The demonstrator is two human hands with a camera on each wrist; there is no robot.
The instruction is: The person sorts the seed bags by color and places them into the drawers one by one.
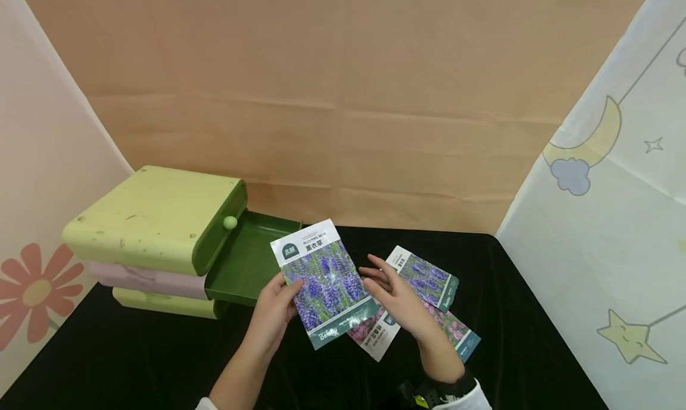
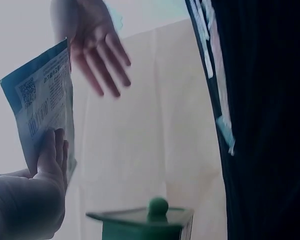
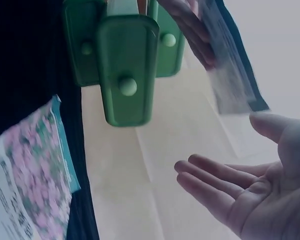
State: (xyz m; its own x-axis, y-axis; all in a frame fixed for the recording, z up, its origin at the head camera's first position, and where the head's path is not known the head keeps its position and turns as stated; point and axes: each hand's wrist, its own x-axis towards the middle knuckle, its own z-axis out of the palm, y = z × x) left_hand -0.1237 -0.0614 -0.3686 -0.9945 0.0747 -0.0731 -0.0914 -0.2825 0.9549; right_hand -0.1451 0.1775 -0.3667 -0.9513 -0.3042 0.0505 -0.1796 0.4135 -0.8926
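One purple-flower packet (image 1: 328,282) is held near the pulled-out drawer (image 1: 250,258); left hand (image 1: 274,312) pinches its edge, right hand (image 1: 401,297) holds nothing, fingers slightly apart. One-sided grip could let it tilt or slip.

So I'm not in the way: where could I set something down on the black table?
Bare: the black tabletop between the blue-ended pink-flower packet and the white moon-printed sheet; front left, between the lime drawer cabinet and left forearm. Crowded: the middle, where the left hand holds a purple-flower packet and the right hand hovers over others.
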